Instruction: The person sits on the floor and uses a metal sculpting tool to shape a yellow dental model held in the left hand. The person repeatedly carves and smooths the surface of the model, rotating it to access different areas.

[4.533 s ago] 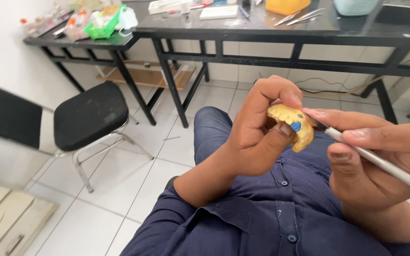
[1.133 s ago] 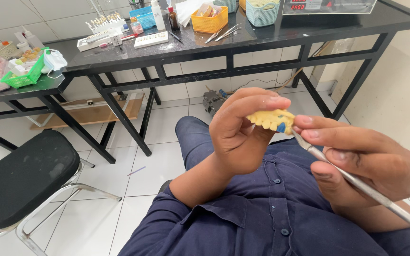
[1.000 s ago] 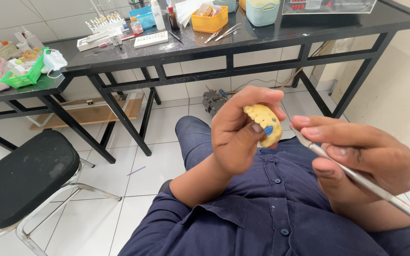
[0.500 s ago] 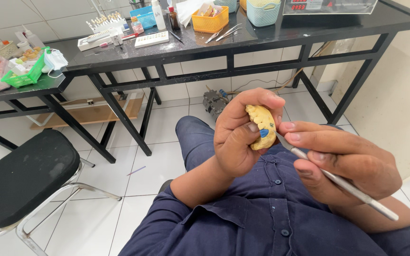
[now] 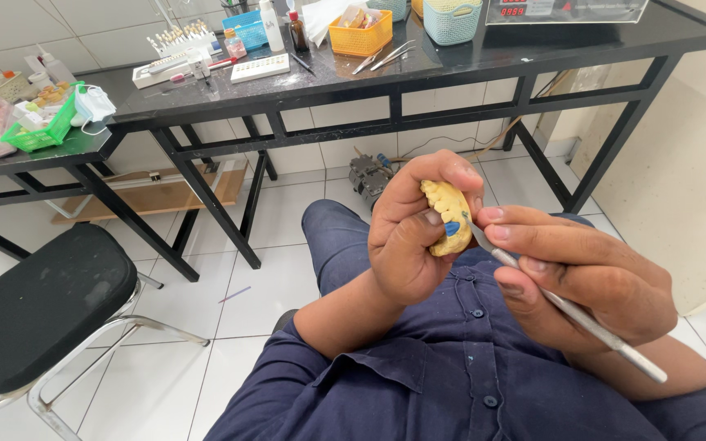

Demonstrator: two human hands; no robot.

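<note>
My left hand (image 5: 410,237) grips a yellow plaster dental cast (image 5: 444,214) with a row of teeth and a small blue wax spot, held upright in front of my chest. My right hand (image 5: 590,273) holds a thin metal carving tool (image 5: 569,309) like a pen. Its tip touches the cast beside the blue spot. Both hands hover above my lap and dark blue shirt.
A black-framed table (image 5: 418,82) stands ahead, carrying an orange basket (image 5: 359,31), a teal basket (image 5: 453,18), bottles and hand tools. A lower table at left bears a green tray (image 5: 42,122). A black stool (image 5: 38,306) stands at left on white floor tiles.
My left hand has turned the cast from lying flat to standing on edge. My right hand has moved left, bringing the tool tip onto the cast. The view has tilted slightly.
</note>
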